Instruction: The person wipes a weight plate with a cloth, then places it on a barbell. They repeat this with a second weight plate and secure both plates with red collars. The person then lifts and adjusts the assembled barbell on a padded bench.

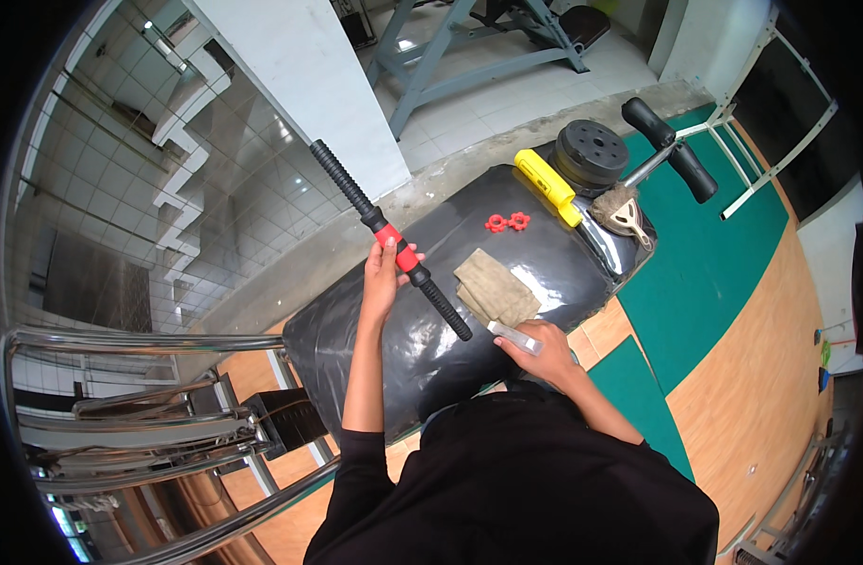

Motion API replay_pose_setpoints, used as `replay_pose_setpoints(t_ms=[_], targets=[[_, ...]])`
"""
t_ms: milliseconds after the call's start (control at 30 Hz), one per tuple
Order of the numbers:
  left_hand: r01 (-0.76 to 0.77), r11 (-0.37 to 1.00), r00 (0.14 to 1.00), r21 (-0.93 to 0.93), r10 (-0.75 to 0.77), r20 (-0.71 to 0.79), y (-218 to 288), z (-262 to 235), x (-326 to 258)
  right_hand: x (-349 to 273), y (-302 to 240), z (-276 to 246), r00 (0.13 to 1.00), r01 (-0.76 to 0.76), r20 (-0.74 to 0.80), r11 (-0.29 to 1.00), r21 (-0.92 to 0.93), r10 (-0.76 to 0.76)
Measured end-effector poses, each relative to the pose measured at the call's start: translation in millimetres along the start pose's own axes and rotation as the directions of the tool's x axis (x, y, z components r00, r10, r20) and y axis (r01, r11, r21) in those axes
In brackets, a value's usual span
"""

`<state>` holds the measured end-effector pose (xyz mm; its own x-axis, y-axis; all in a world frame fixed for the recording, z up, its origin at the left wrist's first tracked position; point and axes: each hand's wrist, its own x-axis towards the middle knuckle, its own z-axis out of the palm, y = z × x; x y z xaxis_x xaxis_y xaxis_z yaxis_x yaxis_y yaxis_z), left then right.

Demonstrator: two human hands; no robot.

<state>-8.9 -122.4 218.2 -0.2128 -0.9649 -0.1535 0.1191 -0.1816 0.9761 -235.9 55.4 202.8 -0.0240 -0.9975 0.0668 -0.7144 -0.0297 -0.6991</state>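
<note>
My left hand [382,278] is closed round the red middle of a black threaded dumbbell bar [342,181], which slants in the air over the black padded bench [342,344]. In my right hand [548,352], near the bench's close edge, is a small clear bottle [518,340]. Its pale end points at a folded tan cloth [497,288] lying on the bench between my hands. Beyond the cloth, two red star-shaped nuts [507,222] lie side by side, with bare bar ends held apart from them.
Toward the bench's right end are a yellow tube-like tool [545,185], stacked black weight plates [594,153] and a brush with a pale handle [627,217]. Padded rollers [672,151] stick out behind them. Chrome rails [158,341] stand at left; green mats [705,292] cover floor at right.
</note>
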Motion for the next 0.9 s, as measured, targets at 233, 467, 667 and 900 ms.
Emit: replay_pose_setpoints(t_ms=[233,467,667,900], targets=[[0.024,0.998,0.986,0.056,-0.014,-0.167,-28.2,-4.9,-20.5,2.2,72.0,-24.6,0.996,0.074,-0.064,0.995,0.073,-0.069],[0.167,0.985,0.951,0.032,-0.152,-0.269,-79.2,-0.3,-71.0,62.4,109.5,-59.5,0.992,0.127,-0.004,0.976,-0.177,-0.130],[0.301,0.953,0.909,0.041,-0.274,-0.315,-95.4,18.2,-92.6,110.4,186.0,-58.6,0.960,0.277,0.027,0.961,0.006,-0.277],[0.285,0.958,0.865,-0.021,-0.266,-0.426,-110.3,41.0,-89.5,127.5,211.9,-62.0,0.956,0.265,0.107,0.960,0.086,-0.273]])
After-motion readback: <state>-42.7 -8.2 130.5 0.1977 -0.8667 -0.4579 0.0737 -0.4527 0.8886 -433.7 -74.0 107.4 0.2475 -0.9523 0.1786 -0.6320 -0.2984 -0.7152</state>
